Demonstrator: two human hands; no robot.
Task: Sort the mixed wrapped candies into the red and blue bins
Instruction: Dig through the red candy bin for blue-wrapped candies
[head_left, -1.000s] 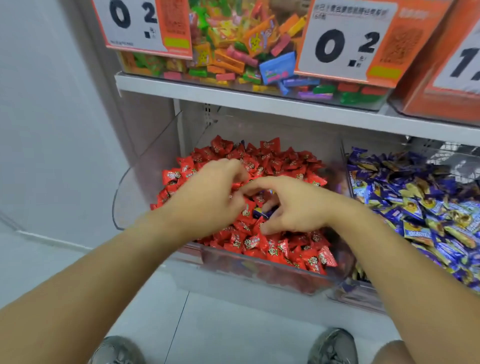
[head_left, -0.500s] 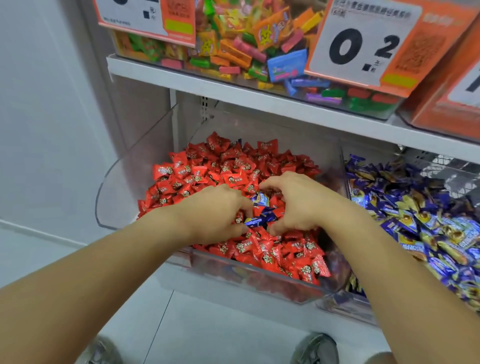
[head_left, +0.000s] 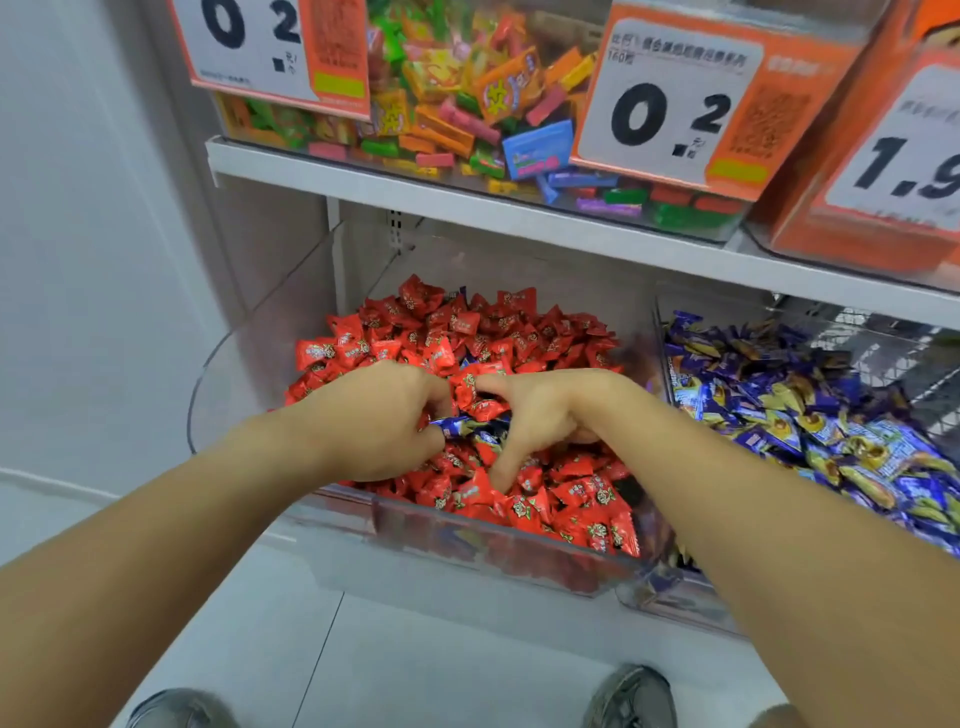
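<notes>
Here, left hand (head_left: 371, 421) fingers curled around blue candies (head_left: 457, 427); right hand (head_left: 540, 415) fingers spread among red candies (head_left: 467, 332).

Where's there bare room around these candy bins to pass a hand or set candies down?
Free: the gap between the red candies and the upper shelf, and the floor below. Crowded: the red bin where the left hand and right hand dig, and the heaped blue bin.
</notes>
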